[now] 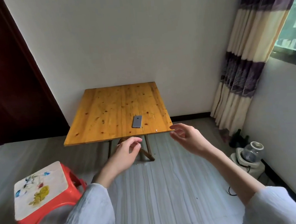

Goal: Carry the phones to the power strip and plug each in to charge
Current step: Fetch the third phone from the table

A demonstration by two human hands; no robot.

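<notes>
Both hands empty, fingers loosely curled: left hand [127, 150], right hand [184, 137] at 1 o'clock, reaching w/ it for phone [137, 121] near table [107, 114] front edge.

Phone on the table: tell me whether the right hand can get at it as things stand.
Probably yes. The phone lies alone near the table's front edge, with nothing on or around it. The right hand, open and empty, hovers just off the table's near right corner, with bare tabletop between them.
</notes>
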